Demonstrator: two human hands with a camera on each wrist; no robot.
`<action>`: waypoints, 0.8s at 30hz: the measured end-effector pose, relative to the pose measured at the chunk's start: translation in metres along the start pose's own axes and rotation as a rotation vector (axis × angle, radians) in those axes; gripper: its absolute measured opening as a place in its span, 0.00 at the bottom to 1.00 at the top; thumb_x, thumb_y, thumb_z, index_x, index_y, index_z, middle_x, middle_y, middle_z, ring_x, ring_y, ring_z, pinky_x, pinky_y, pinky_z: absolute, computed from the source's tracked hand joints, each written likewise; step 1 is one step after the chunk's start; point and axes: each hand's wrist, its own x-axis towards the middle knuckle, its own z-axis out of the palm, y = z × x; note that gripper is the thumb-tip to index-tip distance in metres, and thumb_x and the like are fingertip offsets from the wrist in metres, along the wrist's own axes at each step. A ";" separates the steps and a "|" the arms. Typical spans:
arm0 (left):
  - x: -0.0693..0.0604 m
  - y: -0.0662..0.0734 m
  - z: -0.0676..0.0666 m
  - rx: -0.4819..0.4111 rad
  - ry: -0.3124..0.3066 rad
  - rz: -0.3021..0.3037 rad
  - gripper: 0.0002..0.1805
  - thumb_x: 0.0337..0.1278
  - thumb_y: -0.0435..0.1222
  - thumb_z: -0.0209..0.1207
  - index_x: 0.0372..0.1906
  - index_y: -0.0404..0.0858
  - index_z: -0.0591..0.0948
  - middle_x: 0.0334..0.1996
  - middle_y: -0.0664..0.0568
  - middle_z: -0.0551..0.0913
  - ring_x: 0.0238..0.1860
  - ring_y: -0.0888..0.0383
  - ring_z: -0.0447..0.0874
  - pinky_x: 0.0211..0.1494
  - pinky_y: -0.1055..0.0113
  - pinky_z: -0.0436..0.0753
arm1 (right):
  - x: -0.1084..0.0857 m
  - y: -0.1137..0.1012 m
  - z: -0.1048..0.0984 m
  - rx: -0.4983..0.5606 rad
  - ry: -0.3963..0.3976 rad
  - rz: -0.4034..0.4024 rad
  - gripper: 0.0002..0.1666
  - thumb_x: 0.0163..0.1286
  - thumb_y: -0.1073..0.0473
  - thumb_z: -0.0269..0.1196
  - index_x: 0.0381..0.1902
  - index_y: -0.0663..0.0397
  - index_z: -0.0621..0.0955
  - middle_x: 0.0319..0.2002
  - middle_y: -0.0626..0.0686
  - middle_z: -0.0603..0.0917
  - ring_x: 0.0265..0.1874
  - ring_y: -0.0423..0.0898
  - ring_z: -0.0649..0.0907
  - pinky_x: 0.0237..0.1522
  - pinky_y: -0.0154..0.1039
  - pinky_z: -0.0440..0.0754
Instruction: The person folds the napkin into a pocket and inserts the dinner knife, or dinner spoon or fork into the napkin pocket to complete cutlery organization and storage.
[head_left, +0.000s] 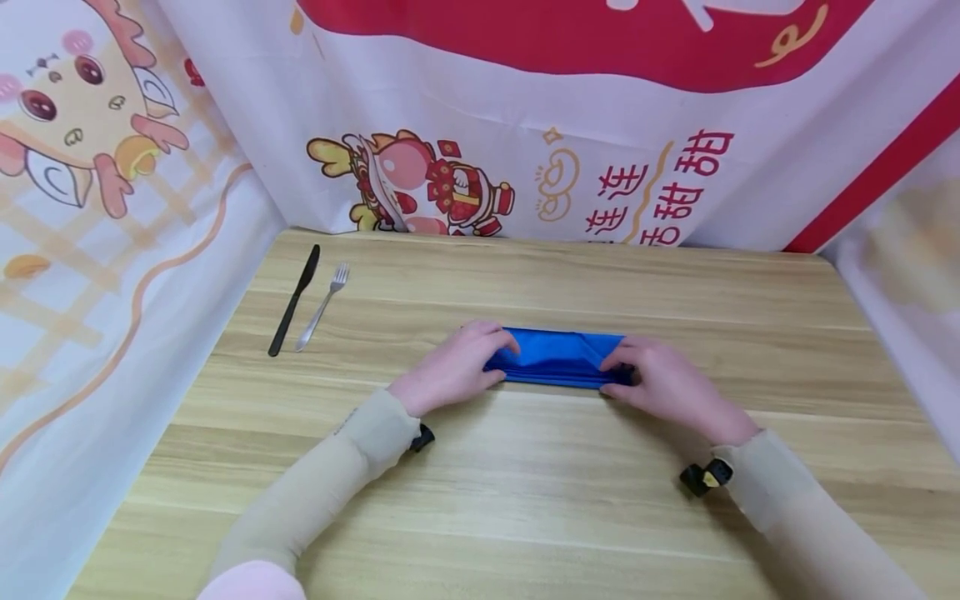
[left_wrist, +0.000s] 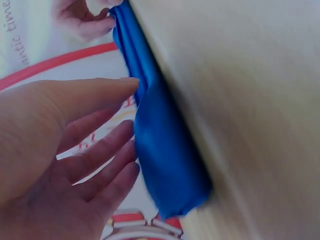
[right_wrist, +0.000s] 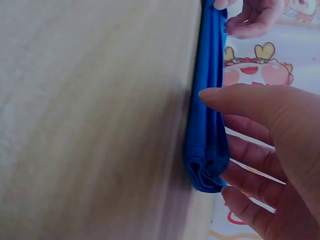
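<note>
A shiny blue cloth (head_left: 558,354) lies on the wooden table, folded into a long narrow strip with a loose flap on its top. At its left end my left hand (head_left: 465,364) holds it, thumb on the near edge and fingers on the far side. My right hand (head_left: 667,385) grips the other end in the same way. The right wrist view shows the stacked layers at the end of the blue cloth (right_wrist: 205,150), between the thumb and fingers of the right hand (right_wrist: 280,145). Up close in the left wrist view, the left hand (left_wrist: 65,135) touches the cloth's side.
A black knife (head_left: 294,302) and a silver fork (head_left: 322,307) lie side by side at the table's far left. Printed cloth hangings (head_left: 450,100) surround the table at the back and sides. Small black cameras sit on both wrists.
</note>
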 end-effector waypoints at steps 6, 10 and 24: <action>-0.016 -0.012 -0.009 -0.020 0.079 -0.071 0.21 0.61 0.39 0.71 0.56 0.44 0.80 0.55 0.54 0.77 0.57 0.55 0.74 0.64 0.58 0.75 | -0.004 -0.001 -0.010 0.002 0.014 0.055 0.20 0.58 0.53 0.79 0.48 0.48 0.87 0.47 0.50 0.84 0.39 0.47 0.82 0.42 0.50 0.83; -0.025 -0.018 -0.009 0.011 0.074 -0.049 0.18 0.58 0.38 0.73 0.49 0.42 0.79 0.50 0.54 0.77 0.53 0.56 0.73 0.60 0.61 0.76 | -0.005 -0.002 -0.012 -0.002 0.014 0.047 0.21 0.57 0.54 0.80 0.48 0.49 0.88 0.48 0.51 0.84 0.44 0.50 0.83 0.46 0.53 0.83; -0.024 -0.024 -0.005 0.044 -0.003 -0.036 0.14 0.60 0.34 0.71 0.50 0.39 0.85 0.50 0.51 0.84 0.52 0.55 0.79 0.59 0.60 0.78 | -0.005 0.006 0.000 0.048 -0.010 0.047 0.13 0.58 0.62 0.79 0.42 0.53 0.90 0.45 0.52 0.87 0.49 0.55 0.84 0.55 0.58 0.80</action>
